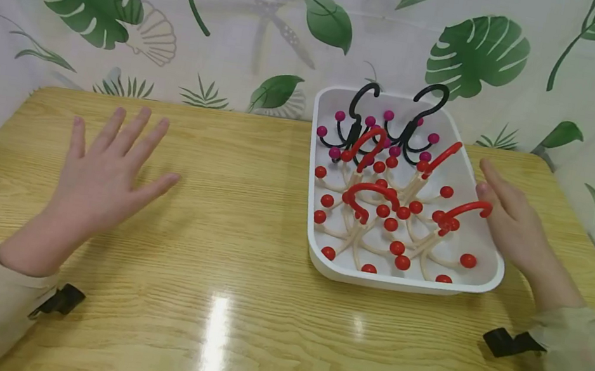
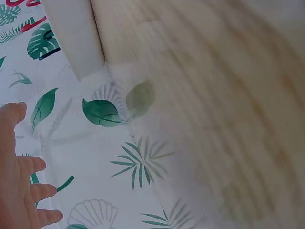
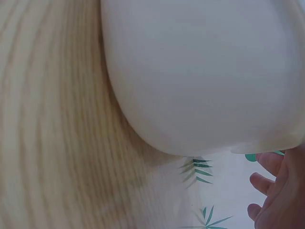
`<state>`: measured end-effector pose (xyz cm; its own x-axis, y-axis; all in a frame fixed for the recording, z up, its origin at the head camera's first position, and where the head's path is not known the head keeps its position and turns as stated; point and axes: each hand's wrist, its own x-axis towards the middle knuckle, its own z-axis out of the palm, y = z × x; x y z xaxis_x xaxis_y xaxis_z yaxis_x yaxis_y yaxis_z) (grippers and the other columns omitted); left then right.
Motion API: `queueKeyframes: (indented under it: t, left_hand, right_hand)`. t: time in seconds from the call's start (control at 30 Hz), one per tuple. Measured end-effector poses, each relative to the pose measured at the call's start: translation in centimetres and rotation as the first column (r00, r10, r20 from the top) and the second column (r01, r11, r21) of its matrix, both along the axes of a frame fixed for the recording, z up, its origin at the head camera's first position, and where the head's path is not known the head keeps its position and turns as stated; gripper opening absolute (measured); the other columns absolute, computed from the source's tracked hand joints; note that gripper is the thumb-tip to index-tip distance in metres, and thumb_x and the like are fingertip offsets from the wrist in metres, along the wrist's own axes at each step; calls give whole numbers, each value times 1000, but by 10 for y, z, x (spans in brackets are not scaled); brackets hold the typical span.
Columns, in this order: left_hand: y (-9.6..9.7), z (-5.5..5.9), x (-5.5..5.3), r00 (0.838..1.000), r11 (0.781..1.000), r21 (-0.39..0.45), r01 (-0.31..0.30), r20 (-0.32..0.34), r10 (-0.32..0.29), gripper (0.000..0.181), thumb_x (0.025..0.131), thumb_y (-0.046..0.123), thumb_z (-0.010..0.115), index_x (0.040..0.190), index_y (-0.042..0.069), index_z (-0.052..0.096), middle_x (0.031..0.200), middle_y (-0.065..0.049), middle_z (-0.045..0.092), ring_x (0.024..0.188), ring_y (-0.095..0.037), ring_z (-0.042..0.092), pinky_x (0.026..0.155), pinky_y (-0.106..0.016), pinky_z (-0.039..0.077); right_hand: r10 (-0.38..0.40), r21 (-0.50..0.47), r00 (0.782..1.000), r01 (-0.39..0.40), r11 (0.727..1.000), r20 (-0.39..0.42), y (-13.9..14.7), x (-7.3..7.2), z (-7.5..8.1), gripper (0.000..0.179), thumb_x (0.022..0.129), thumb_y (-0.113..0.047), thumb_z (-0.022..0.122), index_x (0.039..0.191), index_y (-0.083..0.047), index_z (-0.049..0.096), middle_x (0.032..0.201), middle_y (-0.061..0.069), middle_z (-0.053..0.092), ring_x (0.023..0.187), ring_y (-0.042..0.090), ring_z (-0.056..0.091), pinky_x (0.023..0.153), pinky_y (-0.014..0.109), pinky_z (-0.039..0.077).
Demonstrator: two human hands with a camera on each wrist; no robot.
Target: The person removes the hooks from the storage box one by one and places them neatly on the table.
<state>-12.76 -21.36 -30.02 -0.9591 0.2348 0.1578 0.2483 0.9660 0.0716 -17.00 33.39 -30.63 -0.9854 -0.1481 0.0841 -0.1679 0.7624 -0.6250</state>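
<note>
A white plastic tray (image 1: 398,284) stands on the right half of the table, filled with hooked hangers whose curved prongs end in small balls. Two black hangers (image 1: 354,131) with magenta balls lie at its far end. Several red-hooked hangers (image 1: 374,188) with beige prongs and red balls fill the nearer part. My right hand (image 1: 516,228) is beside the tray's right rim, fingers stretched forward; in the right wrist view the tray wall (image 3: 200,76) partly covers it. Left of the tray, my left hand (image 1: 105,179) is spread over the table, palm down, holding nothing.
The wood-grain table (image 1: 198,235) reaches back to a white cloth (image 1: 226,46) printed with green leaves, which also runs along the sides. Black straps (image 1: 510,343) show at both sleeves. Light glares off the front of the tabletop.
</note>
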Motion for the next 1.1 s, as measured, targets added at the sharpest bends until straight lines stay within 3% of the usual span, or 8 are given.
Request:
queueKeyframes:
  t: [0.27,0.63,0.8,0.97,1.1]
  left_hand:
    - [9,0,-1,1000,1000,8,21,-13,-20,77,94,65,34,155,25,7,160,-3,1,144,-29,-6,105,-57,-21]
    - [25,-2,3,998,996,57,65,-3,-65,79,93,66,36,155,25,9,160,-3,6,145,-30,1,105,-59,-18]
    - [37,0,7,994,988,111,111,-12,-111,79,92,65,40,154,25,12,159,-4,11,144,-31,8,108,-61,-10]
    - [53,4,7,981,960,201,196,-47,-191,75,93,60,45,154,24,17,157,-5,19,141,-34,21,111,-60,5]
    - [67,7,7,961,903,331,274,-67,-268,71,95,51,49,152,18,23,154,-6,27,138,-31,29,110,-56,20]
  right_hand:
    - [43,-54,998,-45,998,-34,0,0,-4,54,104,-28,31,153,-13,13,159,11,4,145,30,-3,110,61,-1]
    - [59,-36,997,-57,998,55,-8,4,-3,55,103,-35,30,153,-23,12,159,5,2,143,35,-9,102,72,-5]
    - [79,-58,995,-75,995,58,-8,4,-5,56,103,-32,32,153,-20,9,159,7,-1,143,37,-10,102,71,-7]
    - [108,-87,991,-102,991,76,-4,1,-9,58,103,-30,30,153,-22,1,159,9,-8,143,35,-14,104,67,-11]
    - [113,-79,990,-106,991,87,-3,0,-11,58,103,-32,28,152,-22,-2,158,8,-13,143,31,-16,104,64,-16]
